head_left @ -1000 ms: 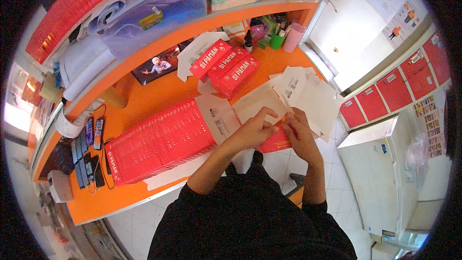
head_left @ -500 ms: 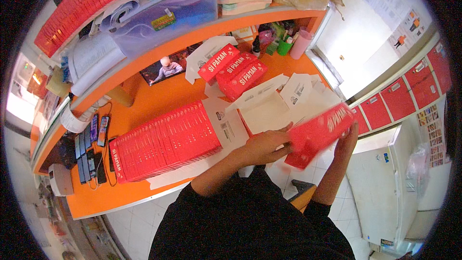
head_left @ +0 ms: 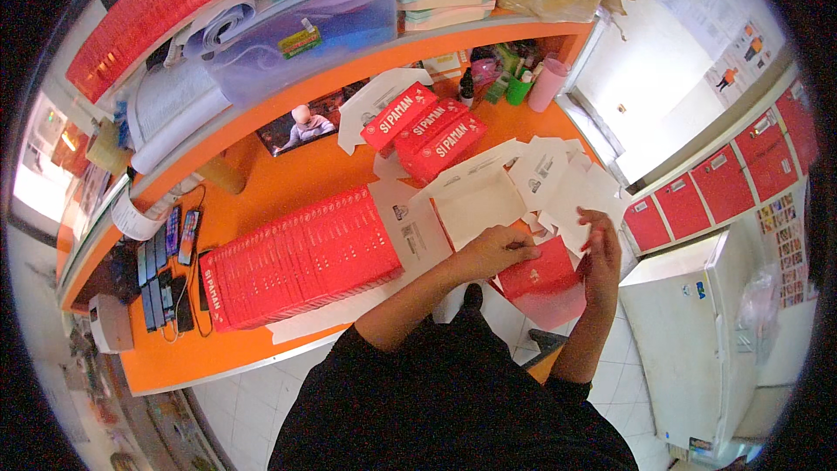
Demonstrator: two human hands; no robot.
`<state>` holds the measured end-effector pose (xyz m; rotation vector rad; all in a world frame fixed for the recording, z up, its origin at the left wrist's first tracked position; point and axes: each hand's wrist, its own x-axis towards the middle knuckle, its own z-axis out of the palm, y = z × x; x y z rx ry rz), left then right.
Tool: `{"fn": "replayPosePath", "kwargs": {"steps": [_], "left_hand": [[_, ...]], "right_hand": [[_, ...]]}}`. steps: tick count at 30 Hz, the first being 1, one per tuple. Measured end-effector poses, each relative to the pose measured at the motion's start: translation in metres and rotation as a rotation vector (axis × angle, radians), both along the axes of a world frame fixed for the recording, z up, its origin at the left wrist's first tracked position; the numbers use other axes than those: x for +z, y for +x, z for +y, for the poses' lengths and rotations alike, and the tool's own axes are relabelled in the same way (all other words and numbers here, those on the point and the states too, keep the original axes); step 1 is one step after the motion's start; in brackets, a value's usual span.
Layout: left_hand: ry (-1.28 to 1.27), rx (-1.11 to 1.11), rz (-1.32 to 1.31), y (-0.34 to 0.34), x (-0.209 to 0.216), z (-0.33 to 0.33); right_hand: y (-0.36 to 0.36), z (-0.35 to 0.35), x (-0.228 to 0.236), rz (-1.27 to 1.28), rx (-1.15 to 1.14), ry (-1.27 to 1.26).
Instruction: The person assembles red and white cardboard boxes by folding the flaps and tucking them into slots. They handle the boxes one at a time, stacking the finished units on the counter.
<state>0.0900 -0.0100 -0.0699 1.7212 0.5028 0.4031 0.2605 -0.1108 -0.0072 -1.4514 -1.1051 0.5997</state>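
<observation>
Folding the red carton (head_left: 545, 276), I judge — left hand (head_left: 494, 250) curled, grip unclear; right hand (head_left: 602, 262) splayed — next calls for steadying.

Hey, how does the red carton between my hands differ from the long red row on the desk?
The red carton shows a broad red face; the long red row shows many narrow strips packed together. The carton lies between the left hand and right hand; the row sits left of both. They share the red colour.
</observation>
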Motion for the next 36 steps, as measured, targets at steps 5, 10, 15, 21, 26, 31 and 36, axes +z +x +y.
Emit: {"fn": "replayPosePath", "kwargs": {"steps": [5, 10, 15, 21, 26, 31, 36], "left_hand": [[0.027, -0.016, 0.070, 0.006, 0.012, -0.007], [-0.083, -0.060, -0.034, 0.008, -0.011, -0.009], [-0.196, -0.098, 0.027, 0.011, -0.013, -0.007], [-0.184, -0.069, -0.069, 0.012, 0.007, -0.009], [-0.147, -0.099, 0.013, 0.012, 0.021, -0.008], [-0.199, -0.051, -0.137, 0.022, -0.014, -0.011], [-0.344, 0.003, -0.231, 0.026, -0.008, -0.018]], "right_hand": [[-0.018, 0.002, -0.007, -0.830, -0.038, -0.423], [-0.025, 0.010, -0.004, -0.872, -0.171, -0.593], [-0.012, 0.002, -0.008, -0.787, 0.232, -0.418], [-0.004, 0.003, -0.001, -0.547, 0.163, -0.314], [-0.002, 0.004, 0.003, -0.489, 0.087, -0.300], [0.003, 0.006, 0.001, -0.516, 0.209, -0.232], [0.011, 0.007, 0.002, -0.436, 0.086, -0.340]]}}
